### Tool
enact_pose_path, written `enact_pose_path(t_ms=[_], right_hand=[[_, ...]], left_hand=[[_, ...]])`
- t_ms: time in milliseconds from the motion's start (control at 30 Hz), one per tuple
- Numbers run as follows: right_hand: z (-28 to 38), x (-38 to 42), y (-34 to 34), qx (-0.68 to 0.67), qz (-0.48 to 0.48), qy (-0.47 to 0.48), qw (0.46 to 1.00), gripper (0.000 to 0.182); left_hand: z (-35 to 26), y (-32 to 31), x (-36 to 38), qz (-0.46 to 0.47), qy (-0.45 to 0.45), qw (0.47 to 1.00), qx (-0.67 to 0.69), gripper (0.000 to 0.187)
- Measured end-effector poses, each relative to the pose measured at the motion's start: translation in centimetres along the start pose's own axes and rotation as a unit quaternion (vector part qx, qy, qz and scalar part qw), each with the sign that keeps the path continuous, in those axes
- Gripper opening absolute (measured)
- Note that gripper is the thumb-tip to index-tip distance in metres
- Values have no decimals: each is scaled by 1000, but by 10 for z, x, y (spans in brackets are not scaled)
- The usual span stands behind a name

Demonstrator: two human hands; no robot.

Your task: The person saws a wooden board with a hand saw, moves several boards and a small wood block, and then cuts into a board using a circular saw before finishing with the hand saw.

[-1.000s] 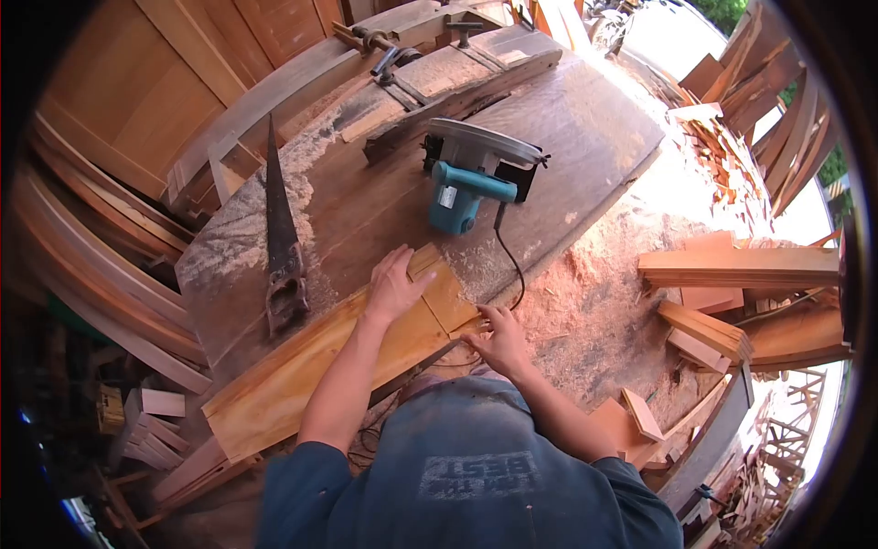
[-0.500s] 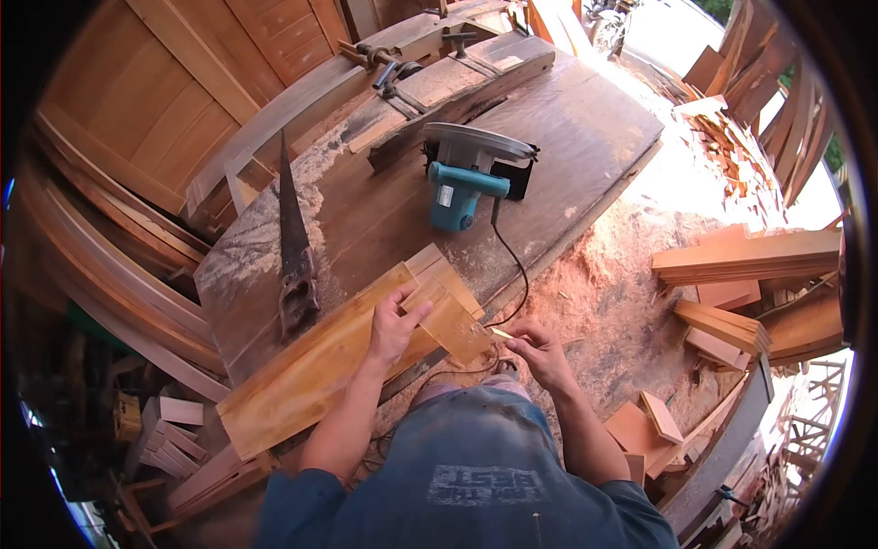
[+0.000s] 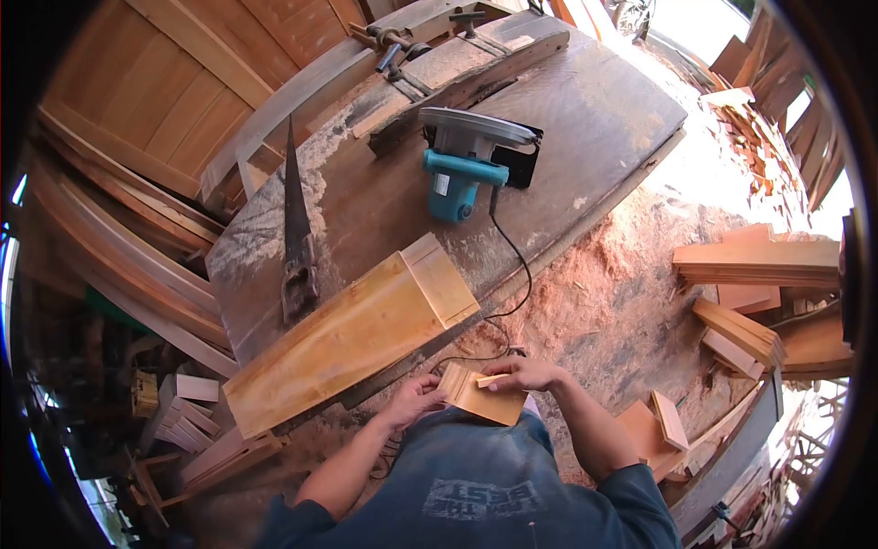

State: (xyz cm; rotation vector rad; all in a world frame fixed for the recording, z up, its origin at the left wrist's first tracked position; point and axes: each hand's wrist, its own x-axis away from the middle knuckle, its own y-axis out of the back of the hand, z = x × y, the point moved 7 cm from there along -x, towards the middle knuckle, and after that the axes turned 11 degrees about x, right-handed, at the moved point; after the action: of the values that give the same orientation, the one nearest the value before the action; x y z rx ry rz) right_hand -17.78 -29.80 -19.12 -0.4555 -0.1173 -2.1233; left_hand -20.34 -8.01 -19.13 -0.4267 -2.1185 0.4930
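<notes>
1. Left grip [image 3: 416, 401] pinches wooden board [image 3: 487, 406], which sits between grips.
2. Right grip [image 3: 524, 373] pinches small wood strip [image 3: 487, 380] over board.
3. Firm left pinch best steadies board; plank [image 3: 334, 337] ahead of grips.

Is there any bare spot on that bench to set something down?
Two patches look open on the bench: right of the circular saw, out to the bench's edge, and between that saw and the handsaw. It's crowded along the far side, with clamps and sawdust, and at the near edge, where the long board lies.
</notes>
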Motion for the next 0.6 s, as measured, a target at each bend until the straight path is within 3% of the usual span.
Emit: enact_pose_path(t_ms=[67, 100, 133, 167, 200, 233, 267, 333, 400, 467, 500, 600], right_hand=[[-1, 36, 32, 34, 5, -54, 998, 46], [-26, 59, 60, 83, 29, -113, 990, 55], [-29, 96, 101, 91, -24, -113, 989, 54], [-29, 150, 149, -29, -140, -173, 975, 50], [-6, 213, 201, -162, -339, -80, 923, 51], [-14, 283, 263, -271, -511, 56, 814, 58], [-37, 379, 324, -241, -639, 225, 695, 71], [-19, 478, 345, -292, -741, 193, 574, 92], [-53, 529, 368, -261, -811, 95, 515, 92], [-53, 504, 365, -197, -803, 29, 562, 92], [-59, 478, 362, -198, -788, 18, 583, 84], [-48, 350, 314, -160, -715, -23, 681, 60]], left_hand=[[5, 14, 8, -3, 7, 995, -103, 35], [6, 24, 13, -5, 5, 988, -152, 36], [10, 39, 21, -14, 9, 980, -196, 35], [14, 56, 31, -23, 12, 970, -240, 34], [18, 73, 44, -33, 17, 959, -281, 34], [22, 88, 60, -56, 24, 957, -283, 33], [26, 103, 74, -80, 30, 956, -282, 32], [33, 130, 108, -163, 77, 941, -285, 31], [43, 165, 143, -229, 105, 930, -267, 28], [71, 217, 176, -287, 92, 929, -214, 22], [89, 247, 193, -318, 79, 927, -181, 19], [115, 327, 265, -541, 57, 827, -141, 19]])
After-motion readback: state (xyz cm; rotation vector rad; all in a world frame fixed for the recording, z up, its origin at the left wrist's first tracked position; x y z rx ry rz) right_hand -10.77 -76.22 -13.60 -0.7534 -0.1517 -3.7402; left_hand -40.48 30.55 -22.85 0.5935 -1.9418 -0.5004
